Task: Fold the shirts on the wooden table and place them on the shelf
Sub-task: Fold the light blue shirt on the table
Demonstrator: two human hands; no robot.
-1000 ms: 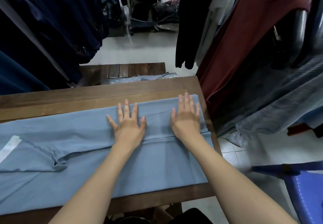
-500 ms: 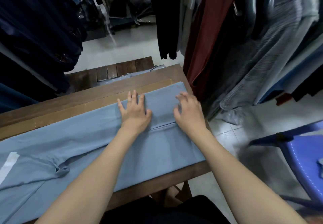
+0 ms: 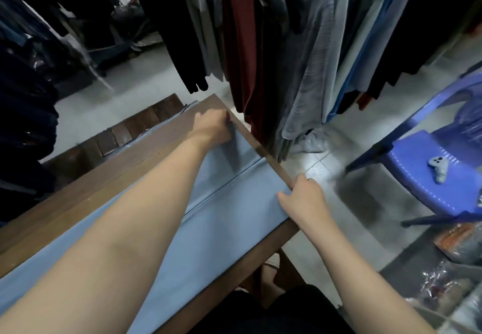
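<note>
My left hand (image 3: 212, 127) pinches the far corner of the blue shirt (image 3: 221, 219), my right hand (image 3: 303, 198) the near one; uneven lifting may open the fold.

One brown wooden table (image 3: 109, 182) carries one light blue cloth shirt (image 3: 221, 229). Two bare hands are at the table's right end: left hand (image 3: 214, 125) and right hand (image 3: 302, 198). Right of the table stands one blue plastic chair (image 3: 430, 185), bearing one small grey controller-shaped object (image 3: 438, 168). The hanging garments beyond the table overlap too much to count.
</note>
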